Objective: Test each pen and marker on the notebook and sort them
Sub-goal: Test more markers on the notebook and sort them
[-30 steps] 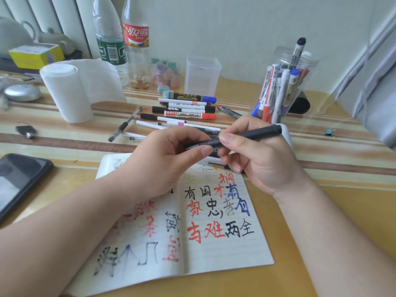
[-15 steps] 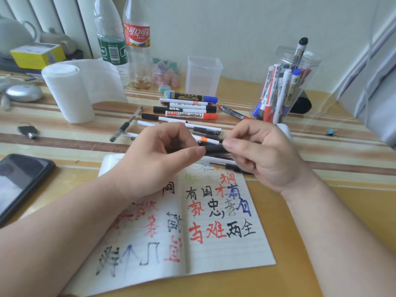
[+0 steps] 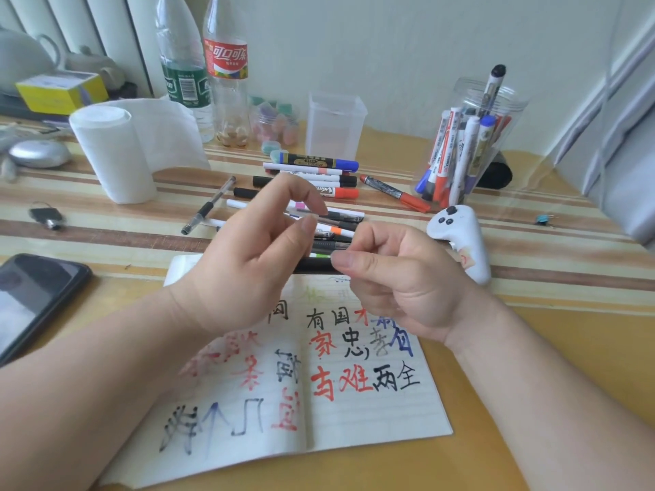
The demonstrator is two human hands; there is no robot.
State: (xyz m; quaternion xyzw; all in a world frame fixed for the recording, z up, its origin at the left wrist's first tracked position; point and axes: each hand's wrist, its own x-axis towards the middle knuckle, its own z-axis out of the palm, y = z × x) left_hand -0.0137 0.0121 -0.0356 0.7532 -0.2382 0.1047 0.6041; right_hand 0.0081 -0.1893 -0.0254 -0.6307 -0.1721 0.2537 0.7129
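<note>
The black pen [image 3: 313, 265], aloft a second ago, now reaches the notebook's [image 3: 372, 412] top edge, pinched by the right hand [image 3: 397, 278]. The left hand [image 3: 248, 260] has let go and hangs loose, suggesting the pen is tested and being sorted.

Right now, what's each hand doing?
Left hand: cannot be told; its curled fingers are hidden.
Right hand: closed, pinching the black pen.

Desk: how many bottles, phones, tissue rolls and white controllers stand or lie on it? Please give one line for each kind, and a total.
Bottles: 2 (green-label bottle, red-label bottle)
Phone: 1
Tissue roll: 1
White controller: 1
Total: 5
</note>
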